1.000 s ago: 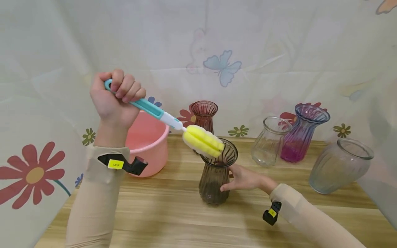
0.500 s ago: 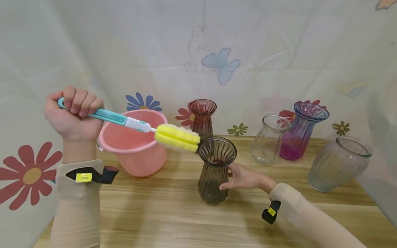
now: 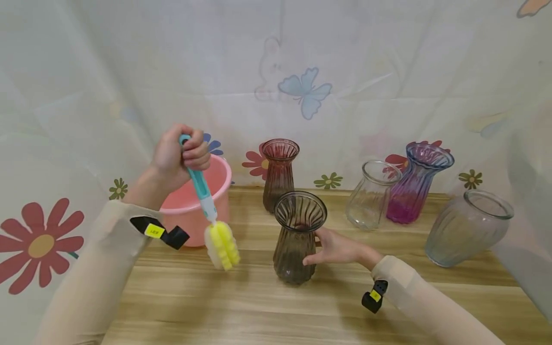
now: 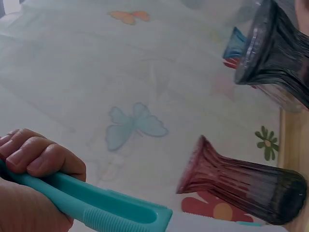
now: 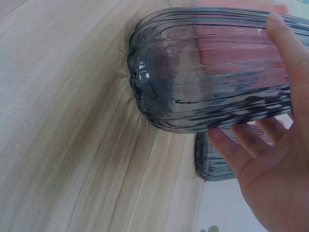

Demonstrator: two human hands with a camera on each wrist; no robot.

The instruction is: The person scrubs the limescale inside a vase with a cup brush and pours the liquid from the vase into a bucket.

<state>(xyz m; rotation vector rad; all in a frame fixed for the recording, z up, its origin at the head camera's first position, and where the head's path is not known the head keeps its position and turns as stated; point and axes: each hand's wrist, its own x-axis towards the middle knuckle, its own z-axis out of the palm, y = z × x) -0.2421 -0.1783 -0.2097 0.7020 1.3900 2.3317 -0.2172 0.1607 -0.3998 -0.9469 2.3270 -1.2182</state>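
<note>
My left forearm [image 3: 101, 258] slants up and inward from the lower left, with the left hand [image 3: 174, 155] raised in a fist-like grip, fingers curled. My right forearm [image 3: 431, 299] extends inward from the lower right; the right hand [image 3: 331, 247] sits lower, gripping, thumb spread apart from the fingers.

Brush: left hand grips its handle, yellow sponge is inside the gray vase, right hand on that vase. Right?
No: the yellow sponge is outside the gray vase and apart from it, as the head view shows. The rest holds: left hand grips the handle, right hand is on that vase.
</note>
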